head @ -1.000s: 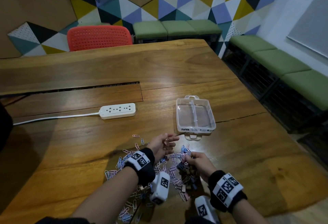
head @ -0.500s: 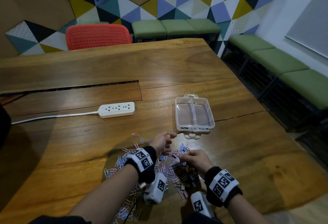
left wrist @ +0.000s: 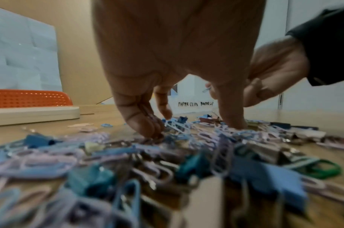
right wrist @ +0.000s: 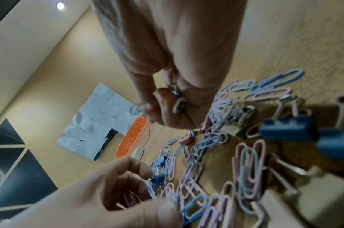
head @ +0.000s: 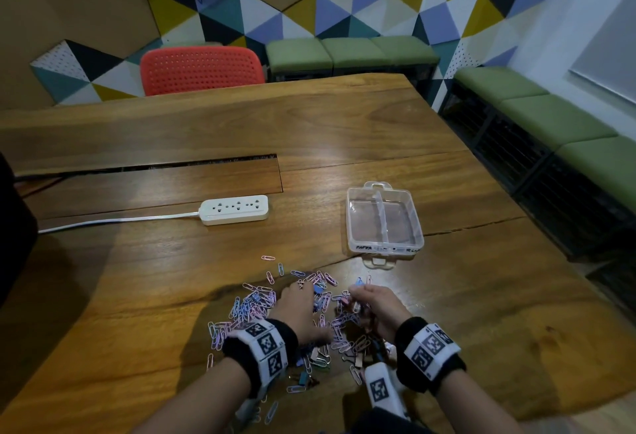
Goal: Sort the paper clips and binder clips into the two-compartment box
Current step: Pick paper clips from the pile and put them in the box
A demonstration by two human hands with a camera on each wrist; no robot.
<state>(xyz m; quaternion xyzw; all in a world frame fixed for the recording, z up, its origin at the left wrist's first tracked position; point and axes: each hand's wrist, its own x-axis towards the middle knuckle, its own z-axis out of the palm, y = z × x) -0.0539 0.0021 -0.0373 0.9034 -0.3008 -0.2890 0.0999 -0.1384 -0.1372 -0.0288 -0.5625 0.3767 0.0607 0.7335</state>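
A heap of pink and blue paper clips (head: 254,306) mixed with binder clips (right wrist: 288,128) lies on the wooden table (head: 344,130) just in front of me. My left hand (head: 303,290) reaches down into the heap, and its curled fingers (left wrist: 145,123) have a few paper clips caught between them. To its right my right hand (head: 358,296) hovers just over the heap, fingers (right wrist: 163,98) bunched round several paper clips. The clear two-compartment box (head: 385,247) stands beyond the hands, with nothing seen inside it.
A white power strip (head: 234,210) with its cable lies left of the box. A red chair (head: 201,68) stands at the far side. The table's right edge drops off toward green benches (head: 550,117). A slot (head: 192,165) crosses the tabletop.
My left hand has dropped from a raised, loose pose down into the heap. My right hand has shifted slightly forward, still bunched over the clips.
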